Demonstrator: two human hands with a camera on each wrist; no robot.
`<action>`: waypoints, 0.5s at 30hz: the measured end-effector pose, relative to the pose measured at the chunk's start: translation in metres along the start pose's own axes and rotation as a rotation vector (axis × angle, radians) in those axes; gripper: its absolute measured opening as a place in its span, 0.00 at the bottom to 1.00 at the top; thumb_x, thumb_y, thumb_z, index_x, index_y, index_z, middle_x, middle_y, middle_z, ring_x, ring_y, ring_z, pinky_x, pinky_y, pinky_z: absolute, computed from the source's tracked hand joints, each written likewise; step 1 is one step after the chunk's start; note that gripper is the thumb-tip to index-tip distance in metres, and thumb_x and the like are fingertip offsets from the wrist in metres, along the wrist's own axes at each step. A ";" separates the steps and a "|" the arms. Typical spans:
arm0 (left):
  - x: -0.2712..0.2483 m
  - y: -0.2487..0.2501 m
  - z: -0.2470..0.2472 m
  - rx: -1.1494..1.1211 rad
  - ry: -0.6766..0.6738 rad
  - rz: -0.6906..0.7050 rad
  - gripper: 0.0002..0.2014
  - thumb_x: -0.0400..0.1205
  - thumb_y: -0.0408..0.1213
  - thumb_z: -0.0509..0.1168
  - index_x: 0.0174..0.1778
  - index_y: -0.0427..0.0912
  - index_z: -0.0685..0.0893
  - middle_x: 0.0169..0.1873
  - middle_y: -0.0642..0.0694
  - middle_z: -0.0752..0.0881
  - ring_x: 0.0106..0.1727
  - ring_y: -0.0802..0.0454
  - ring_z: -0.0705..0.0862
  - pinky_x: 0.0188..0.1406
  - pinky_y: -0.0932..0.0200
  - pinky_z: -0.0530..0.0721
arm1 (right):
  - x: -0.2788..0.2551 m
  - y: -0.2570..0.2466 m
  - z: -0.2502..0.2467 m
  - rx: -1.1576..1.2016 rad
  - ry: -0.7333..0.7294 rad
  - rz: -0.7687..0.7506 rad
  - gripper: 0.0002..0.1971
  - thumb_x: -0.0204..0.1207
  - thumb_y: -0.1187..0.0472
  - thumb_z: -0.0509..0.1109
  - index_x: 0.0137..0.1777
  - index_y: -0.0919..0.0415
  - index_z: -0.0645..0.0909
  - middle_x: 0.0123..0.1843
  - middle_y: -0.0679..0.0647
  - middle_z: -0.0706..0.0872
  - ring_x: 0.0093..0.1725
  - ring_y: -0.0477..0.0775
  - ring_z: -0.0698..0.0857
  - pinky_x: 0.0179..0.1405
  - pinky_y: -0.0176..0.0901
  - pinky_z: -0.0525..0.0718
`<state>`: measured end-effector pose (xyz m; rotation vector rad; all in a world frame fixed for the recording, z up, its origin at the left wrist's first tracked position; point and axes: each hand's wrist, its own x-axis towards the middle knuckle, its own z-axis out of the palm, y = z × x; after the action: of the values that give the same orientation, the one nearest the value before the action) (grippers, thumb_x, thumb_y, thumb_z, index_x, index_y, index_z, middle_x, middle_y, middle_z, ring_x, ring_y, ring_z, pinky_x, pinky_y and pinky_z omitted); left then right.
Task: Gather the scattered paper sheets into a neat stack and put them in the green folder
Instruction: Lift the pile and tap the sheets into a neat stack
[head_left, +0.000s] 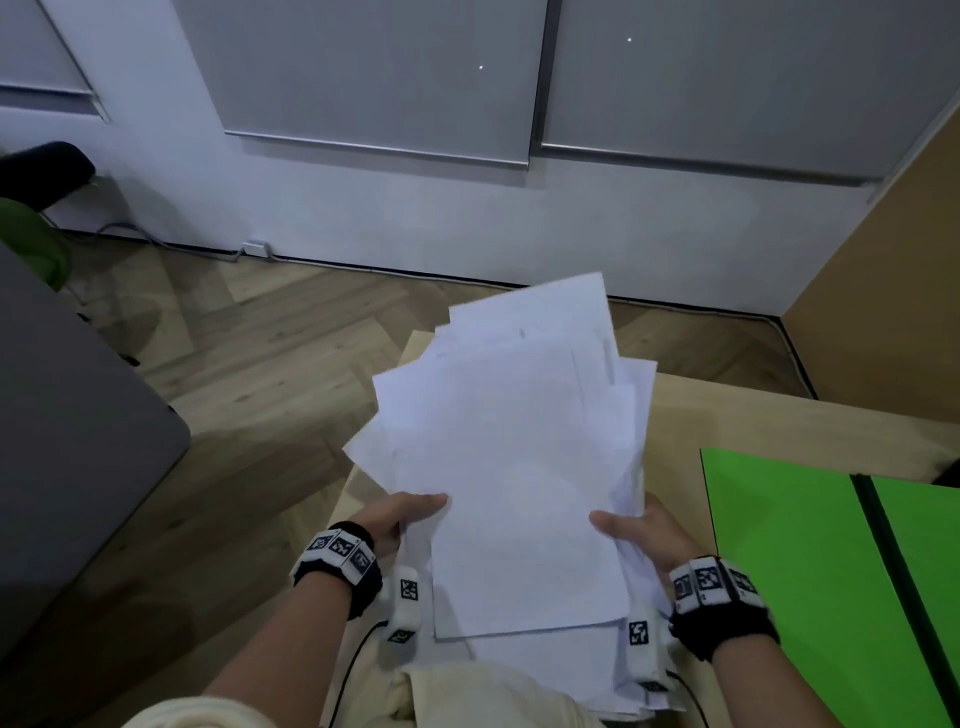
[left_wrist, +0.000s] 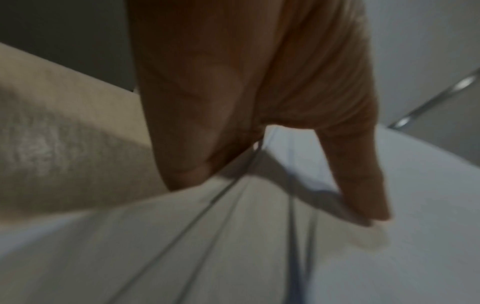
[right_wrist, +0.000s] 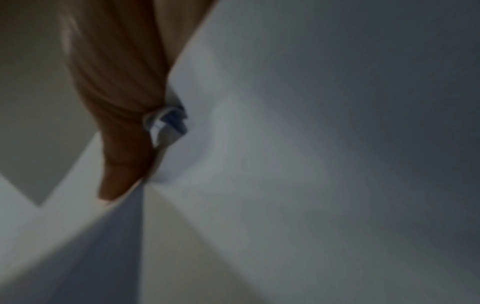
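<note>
Pale wood worktop fills the lower right, with the open green folder lying at about 3 o'clock from the sheets, which are held up above it in a fanned, uneven bundle. Gathering looks done and squaring is in hand; next the edges likely need tapping flush before the bundle swings right onto the folder. Left hand and right hand each have a closed grip on a lower side edge, thumbs on top, wrists angled inward.

Paper sheets above the table, folder on it to their right
</note>
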<state>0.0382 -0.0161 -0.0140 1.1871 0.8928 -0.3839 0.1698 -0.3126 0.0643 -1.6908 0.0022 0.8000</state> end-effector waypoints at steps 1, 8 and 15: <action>-0.010 0.010 0.004 -0.053 -0.045 0.034 0.43 0.55 0.48 0.87 0.65 0.34 0.84 0.68 0.36 0.84 0.73 0.38 0.78 0.79 0.42 0.70 | -0.001 -0.007 -0.007 0.033 -0.027 -0.015 0.23 0.67 0.71 0.78 0.60 0.57 0.77 0.52 0.49 0.88 0.54 0.49 0.85 0.60 0.46 0.74; -0.029 0.060 0.016 -0.157 -0.224 0.330 0.44 0.47 0.43 0.89 0.61 0.37 0.85 0.63 0.38 0.88 0.65 0.41 0.86 0.70 0.45 0.77 | 0.004 -0.036 -0.030 0.120 -0.123 -0.072 0.40 0.44 0.59 0.88 0.60 0.54 0.79 0.49 0.53 0.93 0.48 0.54 0.92 0.44 0.46 0.88; -0.033 0.067 0.033 -0.133 -0.038 0.409 0.19 0.76 0.22 0.72 0.64 0.33 0.82 0.67 0.31 0.83 0.60 0.41 0.86 0.55 0.58 0.89 | 0.016 -0.028 -0.017 -0.008 0.080 -0.186 0.20 0.62 0.69 0.81 0.55 0.64 0.83 0.52 0.62 0.91 0.47 0.56 0.90 0.50 0.46 0.86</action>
<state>0.0766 -0.0280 0.0566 1.2005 0.6117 -0.0149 0.2020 -0.3131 0.0816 -1.7013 -0.1016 0.5943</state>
